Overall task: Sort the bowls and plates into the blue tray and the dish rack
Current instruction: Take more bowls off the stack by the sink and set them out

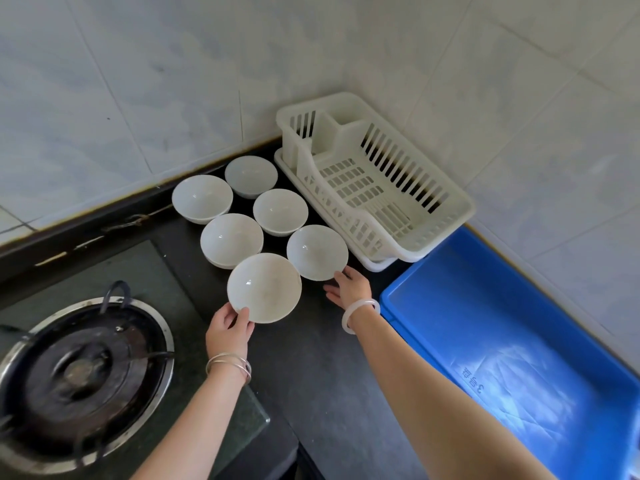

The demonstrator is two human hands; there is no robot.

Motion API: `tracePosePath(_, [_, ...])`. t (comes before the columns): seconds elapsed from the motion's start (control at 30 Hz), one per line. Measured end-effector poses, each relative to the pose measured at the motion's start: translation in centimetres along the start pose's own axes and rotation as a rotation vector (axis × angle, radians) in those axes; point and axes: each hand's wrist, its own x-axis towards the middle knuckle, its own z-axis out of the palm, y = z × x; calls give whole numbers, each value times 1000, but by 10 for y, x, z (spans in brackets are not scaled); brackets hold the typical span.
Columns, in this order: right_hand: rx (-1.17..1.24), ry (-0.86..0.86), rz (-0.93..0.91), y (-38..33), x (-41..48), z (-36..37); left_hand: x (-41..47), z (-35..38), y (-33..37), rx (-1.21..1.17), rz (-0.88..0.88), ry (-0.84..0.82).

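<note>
Six white bowls sit in a bunch on the dark worktop (311, 375), in the middle of the frame. The nearest bowl (264, 287) is tipped up a little, and the left hand (228, 332) pinches its near rim, thumb on the inside, fingers under. The bowl beside it (317, 252), to the right, sits flat; the right hand (349, 287) is open, with fingertips touching or just at its rim — not gripping it.

The other four bowls lie further up the frame, close together. No plates can be seen.

The white dish rack (450, 216) stands in the upper middle, just right of the bowls, with nothing in it. The blue tray (391, 299) fills the lower right — nothing in it either. A gas burner (83, 372) is at the lower left.

Sorting looks to be just starting: the first bowl is being picked up. Next, the left hand should lift it clear of the others and carry it right, and the right hand needs to close on its bowl first.
</note>
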Motion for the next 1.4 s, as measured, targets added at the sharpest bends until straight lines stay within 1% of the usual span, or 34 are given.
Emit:
tracePosePath(0.07, [-23,-16,8,2,-7,-7,-9,1,-4,61,44,-8])
tracePosePath(0.2, [-128,-25,-97,10,-33,-32,-31,0,-18,163,31,-66])
tracePosePath(0.3, [-203,-7,-177,19,-60,-62,-54,5,-32,247,-4,-159])
tracePosePath(0.4, [-246,57,-258,28,-92,-105,-85,23,-46,312,-31,-283])
tracePosePath(0.53, [-327,228,-345,51,-137,-181,-138,60,-66,414,-76,-510])
tracePosePath(0.63, [-363,377,-337,75,-166,-237,-188,84,-89,569,-50,-694])
tracePosePath(0.7, [-412,485,-321,91,-185,-270,-222,96,-105,690,12,-819])
tracePosePath(0.77, [-486,603,-316,108,-203,-299,-251,104,-121,825,129,-930])
tracePosePath(0.83, [-537,700,-291,125,-221,-323,-275,110,-133,933,256,-999])
tracePosePath(0.9, [-605,751,-241,140,-235,-341,-291,113,-142,1003,328,-1027])
tracePosePath(1.07, [-819,733,-201,169,-251,-362,-310,111,-159,1188,467,-1029])
tracePosePath(1.23, [-906,740,-196,181,-249,-361,-313,111,-164,1240,549,-1011])
tracePosePath(1.33, [-910,769,-207,180,-246,-361,-312,111,-166,1251,568,-1013])
tracePosePath(1.4, [-923,759,-200,179,-244,-364,-311,111,-166,1255,571,-1023])
